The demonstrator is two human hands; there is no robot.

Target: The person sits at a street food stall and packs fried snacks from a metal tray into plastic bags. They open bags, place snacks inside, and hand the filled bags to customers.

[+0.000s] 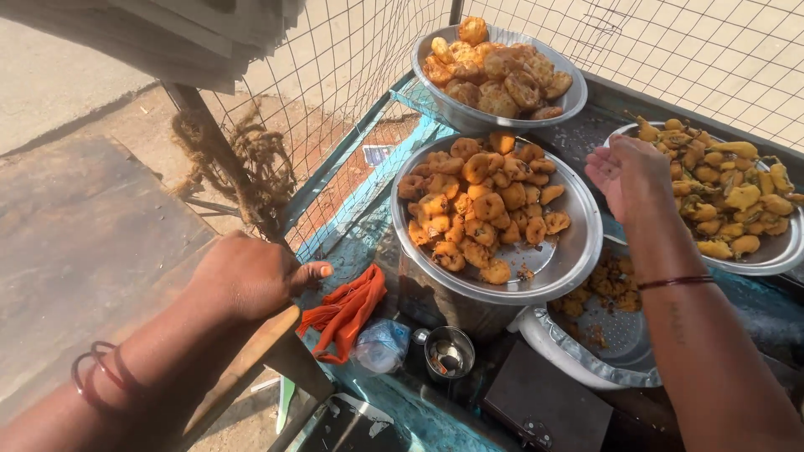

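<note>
My left hand [248,278] rests closed on the edge of a wooden board [251,368] at the left of the stall, thumb pointing right toward an orange cloth [347,308]. My right hand [630,172] hovers open, palm turned left, between two steel plates and holds nothing. The middle steel plate [563,259] carries several golden fried fritters [477,209]. At the right a steel plate [775,255] holds long battered fritters [729,197]. A steel bowl [494,117] at the back is heaped with round fried snacks [502,75].
Wire mesh [352,59] fences the stall's back and left. A coiled rope [243,159] hangs on it. Below the middle plate are a small steel cup [450,351], a crumpled plastic bag [381,343], a dark box [544,402] and a perforated tray with crumbs [603,335].
</note>
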